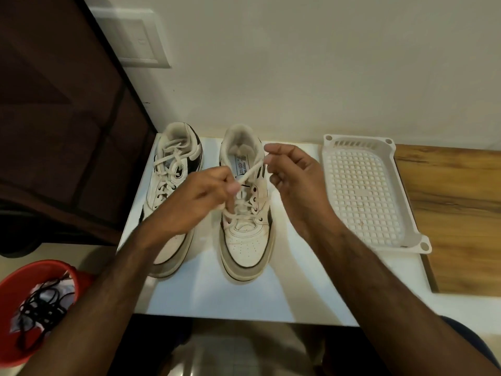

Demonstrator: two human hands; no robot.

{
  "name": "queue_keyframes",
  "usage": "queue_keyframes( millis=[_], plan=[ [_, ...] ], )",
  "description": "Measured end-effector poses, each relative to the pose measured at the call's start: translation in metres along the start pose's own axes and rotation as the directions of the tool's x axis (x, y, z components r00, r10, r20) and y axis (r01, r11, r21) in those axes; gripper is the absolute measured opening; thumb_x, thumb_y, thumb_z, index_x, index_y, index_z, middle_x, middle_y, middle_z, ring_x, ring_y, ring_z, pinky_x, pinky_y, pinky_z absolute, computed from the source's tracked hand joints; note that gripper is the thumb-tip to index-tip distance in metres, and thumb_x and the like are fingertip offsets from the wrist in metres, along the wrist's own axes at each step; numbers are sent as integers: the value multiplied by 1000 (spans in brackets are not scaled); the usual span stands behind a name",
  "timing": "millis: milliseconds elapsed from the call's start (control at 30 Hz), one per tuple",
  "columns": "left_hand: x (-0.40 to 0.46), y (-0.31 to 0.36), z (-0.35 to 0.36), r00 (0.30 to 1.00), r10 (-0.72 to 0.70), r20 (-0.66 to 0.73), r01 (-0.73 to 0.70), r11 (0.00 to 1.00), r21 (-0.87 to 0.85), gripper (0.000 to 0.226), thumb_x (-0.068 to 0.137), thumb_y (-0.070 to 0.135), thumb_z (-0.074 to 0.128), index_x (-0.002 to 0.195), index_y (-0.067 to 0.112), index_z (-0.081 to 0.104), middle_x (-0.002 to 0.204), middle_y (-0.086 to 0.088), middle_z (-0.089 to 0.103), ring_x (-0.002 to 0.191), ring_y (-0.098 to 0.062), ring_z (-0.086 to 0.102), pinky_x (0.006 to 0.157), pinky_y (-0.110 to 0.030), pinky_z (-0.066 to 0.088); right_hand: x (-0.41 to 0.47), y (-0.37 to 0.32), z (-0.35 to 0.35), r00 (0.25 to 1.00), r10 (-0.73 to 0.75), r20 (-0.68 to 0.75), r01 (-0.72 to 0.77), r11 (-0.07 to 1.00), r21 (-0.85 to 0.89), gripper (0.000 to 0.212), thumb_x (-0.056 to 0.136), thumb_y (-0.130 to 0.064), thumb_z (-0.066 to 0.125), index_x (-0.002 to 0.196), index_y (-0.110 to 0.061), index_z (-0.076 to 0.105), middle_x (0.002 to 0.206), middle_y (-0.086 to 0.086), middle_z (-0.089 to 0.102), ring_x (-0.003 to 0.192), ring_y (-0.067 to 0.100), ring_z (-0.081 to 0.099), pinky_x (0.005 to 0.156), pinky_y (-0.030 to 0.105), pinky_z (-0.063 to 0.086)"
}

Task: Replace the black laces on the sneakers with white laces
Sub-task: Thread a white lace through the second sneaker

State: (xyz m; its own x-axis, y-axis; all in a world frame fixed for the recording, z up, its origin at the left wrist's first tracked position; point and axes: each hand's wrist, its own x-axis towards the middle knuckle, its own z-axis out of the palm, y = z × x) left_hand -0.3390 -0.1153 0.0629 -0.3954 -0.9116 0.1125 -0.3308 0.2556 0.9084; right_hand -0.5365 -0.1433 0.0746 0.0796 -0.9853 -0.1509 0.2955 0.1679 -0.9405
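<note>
Two white sneakers stand side by side on a white board (298,267), toes toward me. The left sneaker (173,169) is laced with a white lace up to its collar. The right sneaker (245,240) carries a white lace (252,172) through its lower eyelets. My left hand (200,196) hovers over that shoe's tongue and pinches one end of the lace. My right hand (292,172) pinches the other end near the shoe's collar, so the lace runs taut between both hands. Black laces (43,302) lie tangled in a red tub (78,278) at the lower left.
A white perforated plastic tray (406,234) lies to the right of the shoes, partly on a wooden tabletop (455,213). A dark brown cabinet (67,118) stands at the left, and a pale wall rises behind the board.
</note>
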Motion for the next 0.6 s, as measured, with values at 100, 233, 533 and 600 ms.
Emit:
queue_keyframes(
  millis=[100,233,533,600],
  plan=[
    [-8,-1,-18,998,-65,-6,64,991,-115,70,91,82,33,77,26,73,69,-10,64,73,-39,63,81,-43,51,10,-3,-19,998,-17,-59,12,997,-74,15,89,-2,69,96,-13,76,83,-6,72,77,7,60,75,28,43],
    [-9,-12,-21,963,117,-244,-37,950,310,62,107,52,33,75,11,67,69,1,60,68,-22,61,70,-49,48,10,-4,-27,998,-11,57,26,964,-263,13,87,-5,75,99,-9,76,84,-4,76,79,3,67,74,20,49],
    [1,1,2,961,-13,-278,37,996,81,24,92,24,74,113,20,66,97,6,73,90,-13,70,78,-20,52,7,7,-16,950,-10,312,147,896,-419,18,78,-7,86,92,-3,75,87,11,77,87,34,74,87,44,60],
    [6,0,10,963,-71,-259,84,996,41,24,86,17,80,108,22,71,89,7,74,74,-13,72,72,-21,55,8,12,-12,957,-58,283,187,870,-456,18,76,-13,88,88,-8,76,85,6,77,85,28,74,86,48,60]
  ],
)
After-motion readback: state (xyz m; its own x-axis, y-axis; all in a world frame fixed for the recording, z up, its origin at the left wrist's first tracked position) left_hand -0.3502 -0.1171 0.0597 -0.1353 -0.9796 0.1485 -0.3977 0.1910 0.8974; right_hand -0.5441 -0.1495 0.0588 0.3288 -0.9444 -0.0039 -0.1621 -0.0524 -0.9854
